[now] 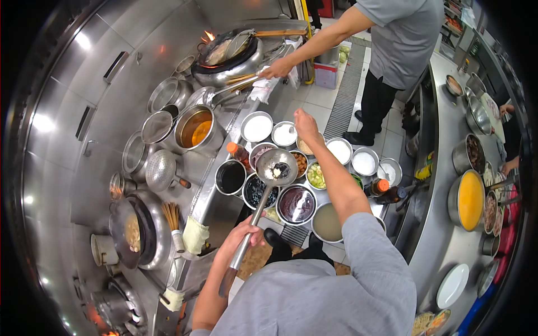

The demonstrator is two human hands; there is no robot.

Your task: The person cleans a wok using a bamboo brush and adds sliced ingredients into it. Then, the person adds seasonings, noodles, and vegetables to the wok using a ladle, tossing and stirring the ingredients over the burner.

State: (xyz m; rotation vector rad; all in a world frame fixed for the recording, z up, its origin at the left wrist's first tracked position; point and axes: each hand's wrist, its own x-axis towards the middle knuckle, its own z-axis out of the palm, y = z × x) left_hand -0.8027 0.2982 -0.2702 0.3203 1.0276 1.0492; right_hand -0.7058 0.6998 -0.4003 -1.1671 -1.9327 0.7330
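My left hand (pixel 245 234) is wrapped round the long handle of a steel ladle (pixel 277 167). Its bowl, above the seasoning containers, holds a little dark sauce with some pale bits. My right hand (pixel 306 125) is closed above a container of beige powder (pixel 304 145), which it partly covers; what its fingers hold, if anything, is hidden. Around them stand containers of white powder (pixel 257 127), dark liquid (pixel 230 177), black sauce (pixel 259 190), dark red sauce (pixel 297 205), chopped green pieces (pixel 316 176) and brown pieces (pixel 302 163).
At left, a wok (pixel 133 232) with pale food sits on the range, near a bamboo brush (pixel 171 217) and a pot of orange liquid (pixel 194 127). A co-worker (pixel 400 45) reaches towards a flaming wok (pixel 228 53). The right counter bears a yellow-filled bowl (pixel 469 200) and a white plate (pixel 453 286).
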